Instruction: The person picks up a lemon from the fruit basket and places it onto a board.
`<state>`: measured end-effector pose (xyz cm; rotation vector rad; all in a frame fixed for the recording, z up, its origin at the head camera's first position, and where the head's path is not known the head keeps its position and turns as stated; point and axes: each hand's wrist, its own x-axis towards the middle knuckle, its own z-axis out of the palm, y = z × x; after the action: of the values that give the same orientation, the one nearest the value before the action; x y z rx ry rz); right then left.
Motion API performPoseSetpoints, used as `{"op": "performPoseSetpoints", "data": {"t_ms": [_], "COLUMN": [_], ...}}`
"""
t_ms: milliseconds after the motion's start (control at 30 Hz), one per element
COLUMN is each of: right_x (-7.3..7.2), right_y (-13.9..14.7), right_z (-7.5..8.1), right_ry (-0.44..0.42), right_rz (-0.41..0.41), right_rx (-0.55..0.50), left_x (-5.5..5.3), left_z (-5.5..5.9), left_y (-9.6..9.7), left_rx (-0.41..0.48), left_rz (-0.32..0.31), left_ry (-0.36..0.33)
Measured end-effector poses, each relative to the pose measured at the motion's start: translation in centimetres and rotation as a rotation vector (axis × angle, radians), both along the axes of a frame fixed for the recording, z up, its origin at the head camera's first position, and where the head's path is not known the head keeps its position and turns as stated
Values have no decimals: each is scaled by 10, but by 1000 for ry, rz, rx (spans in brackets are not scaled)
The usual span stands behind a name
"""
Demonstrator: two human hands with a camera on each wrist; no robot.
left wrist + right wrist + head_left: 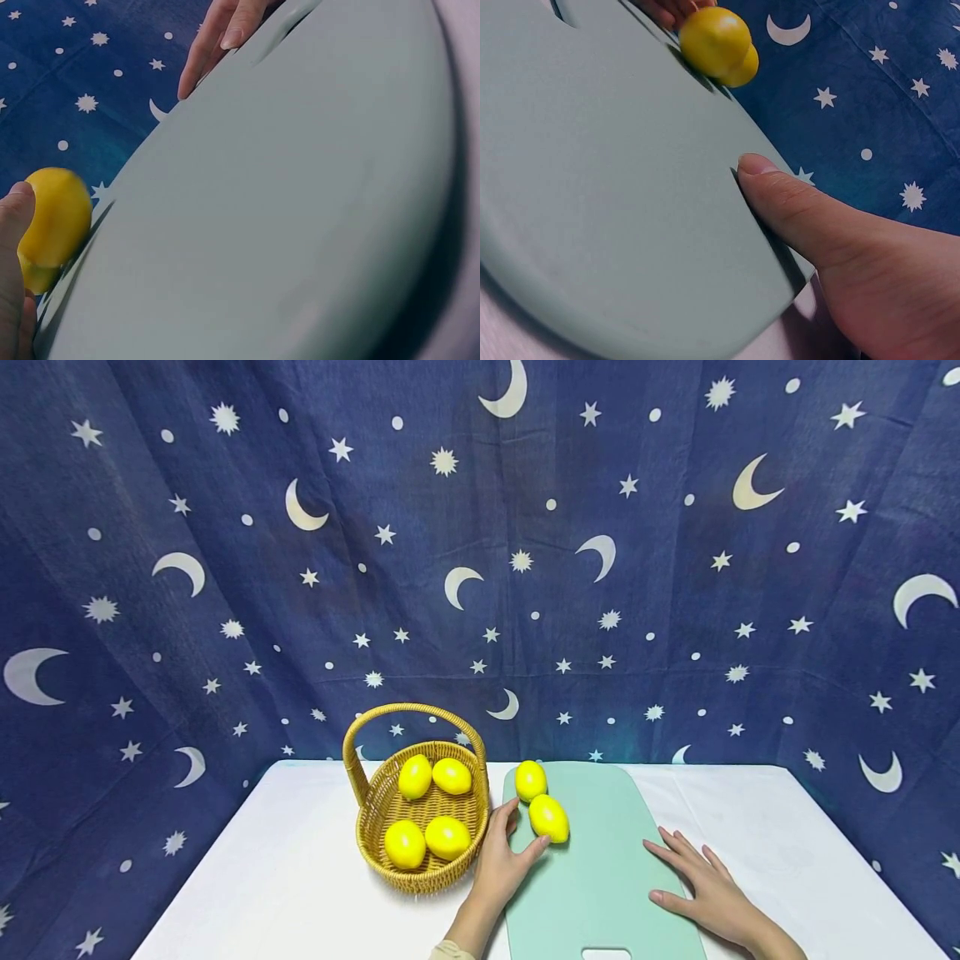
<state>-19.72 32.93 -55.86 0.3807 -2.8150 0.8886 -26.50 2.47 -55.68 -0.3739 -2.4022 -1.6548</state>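
2 glossy, oval yellow lemons [547, 816] on a pale-green board [600, 885]

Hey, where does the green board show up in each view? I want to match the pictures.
Head: board at the bottom, just right of centre, beside the basket.
Left wrist: fills most of the picture, top to bottom.
Right wrist: fills the left side and lower middle.
Shared landmark: the lemons on it; left edge in left wrist, top in right wrist.
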Motion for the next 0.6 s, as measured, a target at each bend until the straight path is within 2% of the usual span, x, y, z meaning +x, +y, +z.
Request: {"op": "performPoseSetpoints", "data": {"t_ms": [200,367,500,600], "right_x": [0,0,0,0], "right_y": [1,1,0,-1], "right_z": [2,2,2,2], "right_ry": [-28,-13,3,0], "right_rz": [-9,-4,2,4], "right_rx": [1,5,2,-3], "left_x": [0,0,1,2], "left_z": [0,2,4,7], "left_y": [1,1,1,0], "left_rx": [7,6,-53,-115], "left_rz": [-1,-7,-10,-7], "left_ry": [-10,-14,22,81]}}
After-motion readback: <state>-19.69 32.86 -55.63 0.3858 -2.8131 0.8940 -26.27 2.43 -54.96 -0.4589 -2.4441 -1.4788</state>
